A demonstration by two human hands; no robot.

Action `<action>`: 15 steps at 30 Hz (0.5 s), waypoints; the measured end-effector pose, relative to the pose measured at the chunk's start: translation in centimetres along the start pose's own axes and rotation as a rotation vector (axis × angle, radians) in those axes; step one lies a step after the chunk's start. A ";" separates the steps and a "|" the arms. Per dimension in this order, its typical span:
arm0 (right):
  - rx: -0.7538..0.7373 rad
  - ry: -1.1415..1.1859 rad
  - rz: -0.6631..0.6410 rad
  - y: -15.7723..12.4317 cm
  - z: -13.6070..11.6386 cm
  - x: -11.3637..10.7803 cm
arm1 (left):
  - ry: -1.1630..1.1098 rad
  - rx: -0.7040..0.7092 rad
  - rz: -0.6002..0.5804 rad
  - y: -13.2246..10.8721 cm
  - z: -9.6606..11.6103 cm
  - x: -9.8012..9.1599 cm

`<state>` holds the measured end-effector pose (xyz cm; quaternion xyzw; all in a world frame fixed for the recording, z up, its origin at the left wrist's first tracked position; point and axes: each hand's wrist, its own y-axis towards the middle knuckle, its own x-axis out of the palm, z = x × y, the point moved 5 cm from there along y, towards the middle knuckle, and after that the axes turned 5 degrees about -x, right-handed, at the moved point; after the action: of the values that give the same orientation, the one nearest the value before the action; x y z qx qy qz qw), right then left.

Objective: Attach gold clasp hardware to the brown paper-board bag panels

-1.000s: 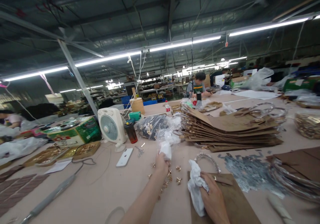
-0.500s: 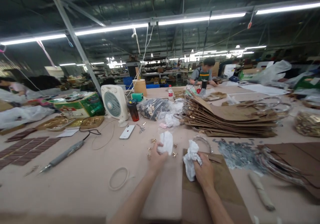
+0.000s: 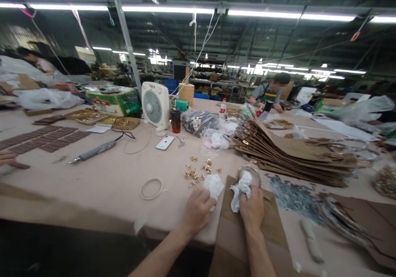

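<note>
My left hand (image 3: 196, 211) is closed on a crumpled white tissue (image 3: 214, 185), just above the table near its front edge. Beyond it lie several small gold metal fittings (image 3: 192, 173) in a loose cluster. My right hand (image 3: 252, 211) grips another crumpled white tissue (image 3: 241, 192), over a flat brown bag panel (image 3: 230, 244). A clear-wrapped round handle (image 3: 258, 174) shows at the panel's far end, partly behind the tissue.
Stacked brown bag panels (image 3: 278, 153) stand beyond my right hand, near grey scraps (image 3: 291, 192). Leftward are a tape roll (image 3: 151, 188), a phone (image 3: 165, 142), a fan (image 3: 155, 105) and a corded pen-like tool (image 3: 95, 151). Another person's hand (image 3: 12, 160) rests at the left edge.
My left hand has drawn back toward the front edge with its tissue, uncovering more gold fittings. My view has shifted, and another person's hand now shows at far left.
</note>
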<state>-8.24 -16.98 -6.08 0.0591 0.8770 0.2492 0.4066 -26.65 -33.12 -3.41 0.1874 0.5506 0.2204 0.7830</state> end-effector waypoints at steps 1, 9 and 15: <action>0.006 0.011 0.013 0.0 0.0 0.0 | 0.026 0.028 -0.006 -0.1 0.1 0.1; -0.243 0.006 0.056 0.1 -0.9 0.0 | -0.037 0.032 -0.025 -0.3 0.0 -0.6; -0.256 0.094 -0.150 0.5 -0.5 0.8 | -0.239 0.015 -0.121 -1.2 0.4 -1.9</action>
<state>-9.22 -16.54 -6.13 -0.0707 0.8580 0.3303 0.3870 -26.66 -35.19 -2.38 0.1846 0.4655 0.1450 0.8534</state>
